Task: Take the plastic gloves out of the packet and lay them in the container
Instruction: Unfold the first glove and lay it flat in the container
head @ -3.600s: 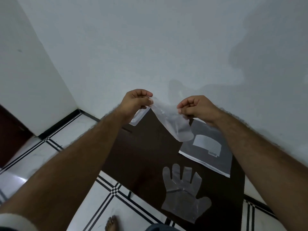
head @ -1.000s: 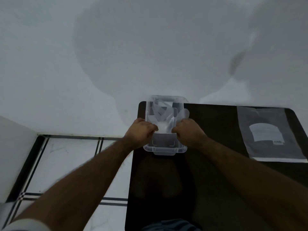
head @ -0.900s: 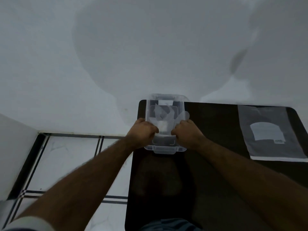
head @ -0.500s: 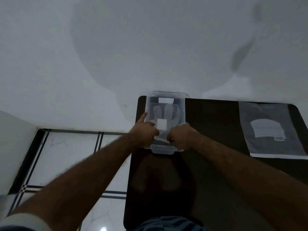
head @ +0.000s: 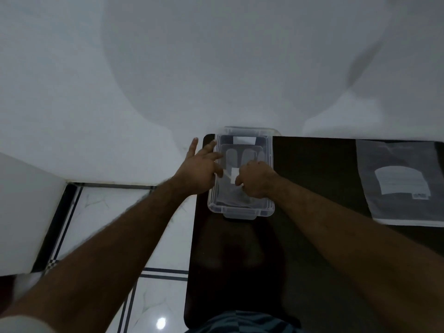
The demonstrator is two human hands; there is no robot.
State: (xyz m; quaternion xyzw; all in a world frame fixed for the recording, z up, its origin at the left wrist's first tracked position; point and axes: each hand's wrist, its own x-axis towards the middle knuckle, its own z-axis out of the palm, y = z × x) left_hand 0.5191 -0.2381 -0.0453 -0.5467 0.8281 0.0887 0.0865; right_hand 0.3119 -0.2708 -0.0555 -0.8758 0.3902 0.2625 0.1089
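Here our left hand is spread open over the container rim, while our right hand is curled closed, pinching the plastic glove that lies flat inside (fingers pointing away). Lifting carelessly, we might drag the clingy film back out. The packet lies well apart.

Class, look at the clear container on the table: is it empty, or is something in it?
Not empty. The container is lidless, and a plastic glove lies flat inside, its fingers showing through.
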